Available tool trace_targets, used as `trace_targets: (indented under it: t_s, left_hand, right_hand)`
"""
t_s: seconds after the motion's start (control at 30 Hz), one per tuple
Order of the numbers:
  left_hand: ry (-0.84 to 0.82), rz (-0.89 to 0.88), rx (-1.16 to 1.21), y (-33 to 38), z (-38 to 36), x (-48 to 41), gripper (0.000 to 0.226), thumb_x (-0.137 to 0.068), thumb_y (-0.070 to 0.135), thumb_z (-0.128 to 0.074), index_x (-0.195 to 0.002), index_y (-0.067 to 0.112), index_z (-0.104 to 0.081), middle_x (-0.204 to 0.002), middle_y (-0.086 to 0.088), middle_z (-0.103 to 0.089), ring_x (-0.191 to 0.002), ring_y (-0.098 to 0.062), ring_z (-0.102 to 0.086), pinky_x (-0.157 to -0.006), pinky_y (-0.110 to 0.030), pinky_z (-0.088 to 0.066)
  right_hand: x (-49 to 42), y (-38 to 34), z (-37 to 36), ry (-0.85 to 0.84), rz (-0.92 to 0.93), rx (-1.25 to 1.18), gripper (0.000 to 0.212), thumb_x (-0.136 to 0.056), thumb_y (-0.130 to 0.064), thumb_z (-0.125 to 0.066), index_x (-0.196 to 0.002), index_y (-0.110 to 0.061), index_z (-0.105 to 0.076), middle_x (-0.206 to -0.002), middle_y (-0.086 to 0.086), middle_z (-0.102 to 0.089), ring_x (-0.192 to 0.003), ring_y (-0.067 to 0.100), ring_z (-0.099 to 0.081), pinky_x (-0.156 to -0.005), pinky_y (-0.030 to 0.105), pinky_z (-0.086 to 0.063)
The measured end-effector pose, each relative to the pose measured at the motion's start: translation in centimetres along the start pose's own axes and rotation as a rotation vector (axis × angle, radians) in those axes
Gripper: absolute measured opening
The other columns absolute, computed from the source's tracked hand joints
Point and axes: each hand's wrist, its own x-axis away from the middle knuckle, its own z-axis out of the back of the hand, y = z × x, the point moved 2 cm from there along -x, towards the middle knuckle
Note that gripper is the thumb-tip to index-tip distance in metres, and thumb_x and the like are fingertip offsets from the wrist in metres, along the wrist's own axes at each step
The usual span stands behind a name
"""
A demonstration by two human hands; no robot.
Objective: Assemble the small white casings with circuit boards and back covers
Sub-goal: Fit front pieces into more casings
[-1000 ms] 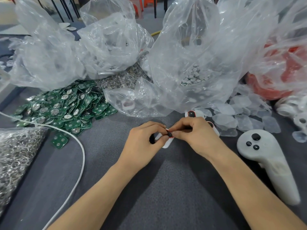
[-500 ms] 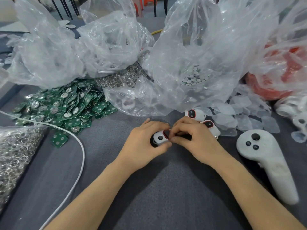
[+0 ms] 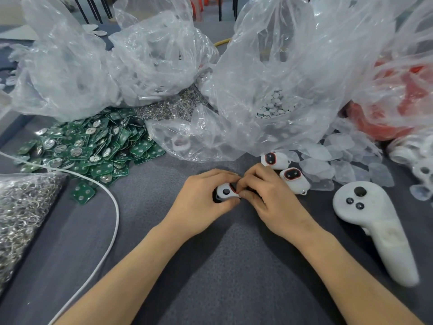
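A small white casing (image 3: pixel 226 191) with a black button and a red rim is pinched between both hands low over the grey table. My left hand (image 3: pixel 206 195) cups it from the left and below. My right hand (image 3: pixel 262 195) presses its fingertips on the casing's right end, which they hide. Two more white casings, one (image 3: pixel 274 159) behind the other (image 3: pixel 294 178), lie just behind my right hand. A heap of green circuit boards (image 3: pixel 93 146) lies at the left. Translucent covers (image 3: pixel 339 160) are piled at the right.
Large clear plastic bags (image 3: pixel 269 78) crowd the back of the table; one holds small grey discs (image 3: pixel 274 105). A pile of metal rings (image 3: pixel 21 207) lies at the left edge, with a white cable (image 3: pixel 114 212) beside it. A white handheld controller (image 3: pixel 375 226) rests at the right.
Both hands have lowered toward the table with the casing. The casing has turned so its black button and red rim face up. The right fingers have closed tighter on its end.
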Motion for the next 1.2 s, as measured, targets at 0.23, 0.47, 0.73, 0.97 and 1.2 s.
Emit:
trace_targets:
  t_s: [0.23,0.47,0.73,0.97,1.2]
  left_hand:
    - [0.005,0.043,0.069,-0.15,0.03,-0.12,0.03,-0.077,0.009,-0.077,-0.106,0.015,-0.073,-0.104,0.01,-0.069,-0.099,0.003,-0.061,-0.087,-0.009,-0.042]
    - [0.036,-0.002,0.031,-0.13,-0.14,-0.06,0.028,-0.076,0.007,-0.075,-0.103,0.014,-0.073,-0.098,0.008,-0.07,-0.093,-0.001,-0.061,-0.084,-0.011,-0.043]
    - [0.008,0.08,0.075,-0.41,-0.32,0.15,0.074,-0.077,0.02,-0.079,-0.136,0.041,-0.039,-0.109,0.018,-0.066,-0.106,0.0,-0.06,-0.096,-0.016,-0.042]
    - [0.013,0.068,0.064,-0.38,-0.4,0.03,0.079,-0.075,0.018,-0.079,-0.138,0.039,-0.038,-0.11,0.017,-0.067,-0.106,-0.008,-0.061,-0.096,-0.032,-0.046]
    - [0.023,0.071,0.078,-0.65,-0.54,0.04,0.08,-0.072,0.031,-0.082,-0.129,0.055,-0.032,-0.108,0.021,-0.065,-0.104,0.0,-0.056,-0.093,-0.016,-0.041]
  right_hand:
    - [0.01,0.27,-0.05,0.041,0.009,-0.058,0.007,-0.088,-0.001,-0.063,-0.093,-0.001,-0.068,-0.092,0.002,-0.053,-0.086,0.015,-0.053,-0.081,0.017,-0.04]
    - [0.06,0.43,-0.15,0.088,0.047,-0.074,0.008,-0.086,0.002,-0.064,-0.092,-0.002,-0.068,-0.091,-0.001,-0.054,-0.084,0.011,-0.054,-0.08,0.014,-0.041]
    - [0.3,0.53,0.0,0.113,0.057,-0.027,0.008,-0.081,0.002,-0.069,-0.087,-0.004,-0.068,-0.088,0.003,-0.059,-0.082,0.013,-0.055,-0.078,0.018,-0.042]
    - [0.4,0.74,0.51,0.201,0.025,-0.095,0.011,-0.079,0.006,-0.068,-0.081,-0.005,-0.066,-0.085,0.002,-0.06,-0.079,0.007,-0.055,-0.077,0.011,-0.041]
    - [0.43,0.56,0.24,0.162,0.02,-0.057,0.01,-0.077,0.004,-0.071,-0.082,-0.005,-0.069,-0.085,0.001,-0.062,-0.08,0.009,-0.058,-0.075,0.016,-0.045]
